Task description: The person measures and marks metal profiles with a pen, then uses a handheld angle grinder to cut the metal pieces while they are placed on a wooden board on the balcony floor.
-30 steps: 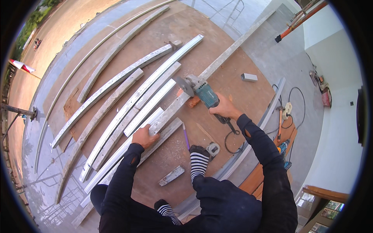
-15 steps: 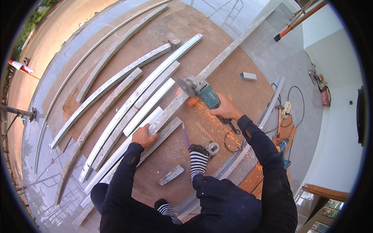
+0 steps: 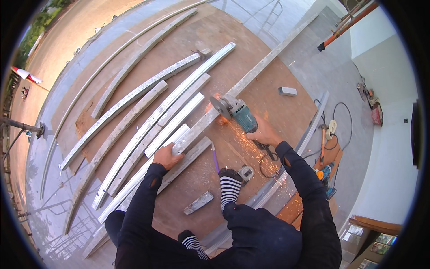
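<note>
Two striped socks (image 3: 230, 189) are showing below the person's dark clothing, the right one resting beside a tape measure (image 3: 245, 173) and a purple marker (image 3: 216, 161), while a short grey offcut (image 3: 198, 203) is lying between the feet. The left hand (image 3: 167, 157) is steadying the near end of a long grey bar (image 3: 197, 131), its fingers curling over that end, their tips partly hidden. The right hand (image 3: 265, 132) is holding an angle grinder (image 3: 244, 116), its fingers wrapping around the body. The grinder's disc (image 3: 220, 107) is meeting the bar, and orange sparks (image 3: 245, 142) are streaming toward the person's right side. A drill (image 3: 328, 171) and a hammer (image 3: 323, 145) are lying to the right. Several pale bars are lying to the left, and, farther off, a short tube (image 3: 287, 91) is resting on the brown sheet (image 3: 268, 85).
</note>
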The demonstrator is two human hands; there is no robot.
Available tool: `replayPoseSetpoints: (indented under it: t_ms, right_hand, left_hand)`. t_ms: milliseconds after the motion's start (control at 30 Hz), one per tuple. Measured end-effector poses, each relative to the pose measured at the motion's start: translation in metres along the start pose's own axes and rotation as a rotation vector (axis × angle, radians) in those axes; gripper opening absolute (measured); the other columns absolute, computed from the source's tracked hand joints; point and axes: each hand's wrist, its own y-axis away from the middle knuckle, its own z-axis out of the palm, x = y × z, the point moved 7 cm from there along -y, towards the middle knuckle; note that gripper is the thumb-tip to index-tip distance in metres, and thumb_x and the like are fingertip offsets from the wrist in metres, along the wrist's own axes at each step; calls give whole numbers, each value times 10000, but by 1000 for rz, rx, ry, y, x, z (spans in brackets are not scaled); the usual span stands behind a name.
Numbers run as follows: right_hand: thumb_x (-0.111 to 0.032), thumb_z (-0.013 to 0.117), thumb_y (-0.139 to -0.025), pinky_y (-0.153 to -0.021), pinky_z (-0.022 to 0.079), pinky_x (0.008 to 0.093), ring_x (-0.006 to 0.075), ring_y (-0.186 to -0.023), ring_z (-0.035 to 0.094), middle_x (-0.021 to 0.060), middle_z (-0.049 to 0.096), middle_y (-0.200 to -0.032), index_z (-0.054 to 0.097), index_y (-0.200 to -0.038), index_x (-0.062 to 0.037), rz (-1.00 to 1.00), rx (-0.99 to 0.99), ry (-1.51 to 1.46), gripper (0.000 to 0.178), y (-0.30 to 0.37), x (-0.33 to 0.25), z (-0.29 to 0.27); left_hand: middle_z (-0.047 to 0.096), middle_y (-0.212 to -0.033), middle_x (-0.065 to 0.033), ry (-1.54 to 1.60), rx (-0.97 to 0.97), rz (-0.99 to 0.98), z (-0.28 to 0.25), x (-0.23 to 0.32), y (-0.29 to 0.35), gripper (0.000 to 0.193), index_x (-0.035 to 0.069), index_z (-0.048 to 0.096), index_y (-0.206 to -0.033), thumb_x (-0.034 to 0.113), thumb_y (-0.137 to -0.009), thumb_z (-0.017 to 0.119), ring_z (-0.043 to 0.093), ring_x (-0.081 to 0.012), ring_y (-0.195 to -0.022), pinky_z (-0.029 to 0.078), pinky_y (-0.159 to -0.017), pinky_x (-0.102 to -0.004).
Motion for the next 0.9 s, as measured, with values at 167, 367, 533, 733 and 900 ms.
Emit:
replayPoseSetpoints:
  t_ms: [167,367,533,733,900]
  right_hand:
    - [-234,751,-634,-873,467,359,267,-957,590,176,612,-1024,505,-1237,29,41,10,45,702,8,6,-1]
    - [-232,756,-637,-767,482,365,253,-830,582,167,590,-901,522,-1111,20,25,48,27,586,19,14,-1]
    - [-229,753,-645,-784,482,354,238,-848,583,147,600,-916,528,-1160,23,44,38,9,616,28,11,0]
    - [-206,762,-640,-836,478,320,197,-901,583,87,613,-987,517,-1253,18,73,68,-177,697,43,6,-5]
    - [-213,769,-627,-828,480,314,186,-895,585,83,612,-979,527,-1235,18,64,90,-227,695,38,-1,-17]
  left_hand:
    - [684,-944,-254,33,-4,-13,-3,-3,-2,558,12,648,-1031,495,-754,690,654,-421,-915,511,-818,-475]
    - [680,-984,-260,44,-46,-40,1,1,-1,573,7,654,-1046,495,-749,693,654,-410,-944,511,-838,-464]
    - [680,-995,-260,56,-20,-8,3,-4,0,615,-12,656,-1097,488,-742,698,653,-400,-958,504,-863,-450]
    - [675,-980,-271,56,-211,-24,9,2,-2,666,-13,682,-1069,570,-747,704,660,-386,-932,498,-840,-438]
    - [677,-883,-243,252,-103,-31,4,-5,1,749,-26,699,-1000,693,-815,592,660,-331,-859,498,-792,-402]
